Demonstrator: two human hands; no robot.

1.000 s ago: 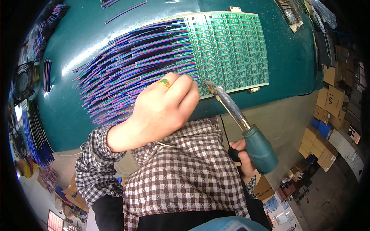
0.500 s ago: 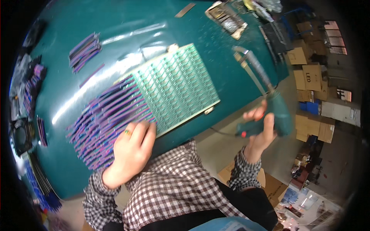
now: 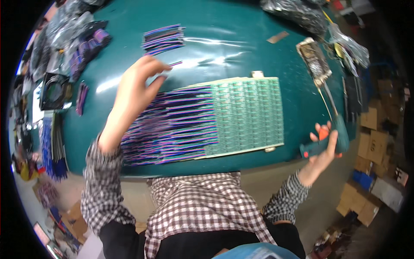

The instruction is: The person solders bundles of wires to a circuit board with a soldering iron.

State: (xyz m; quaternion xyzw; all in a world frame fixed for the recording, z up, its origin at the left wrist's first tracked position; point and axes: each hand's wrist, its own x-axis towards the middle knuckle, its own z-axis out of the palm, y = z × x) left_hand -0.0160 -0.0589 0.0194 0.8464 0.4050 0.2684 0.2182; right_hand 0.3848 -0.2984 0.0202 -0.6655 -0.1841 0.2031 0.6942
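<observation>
My right hand [image 3: 322, 153] was closed around the soldering gun [image 3: 341, 134], right of the wired circuit panel [image 3: 250, 116] on the tabletop [image 3: 299, 110]. Farther left, my left hand [image 3: 137, 84], fingers parted, hung just beside a loose wire [image 3: 177, 64]; I judged this the fetching step, next calling for a light pinch.

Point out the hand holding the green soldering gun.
The right hand grips the soldering gun; the left hand holds no tool and hovers near a loose wire.
</observation>
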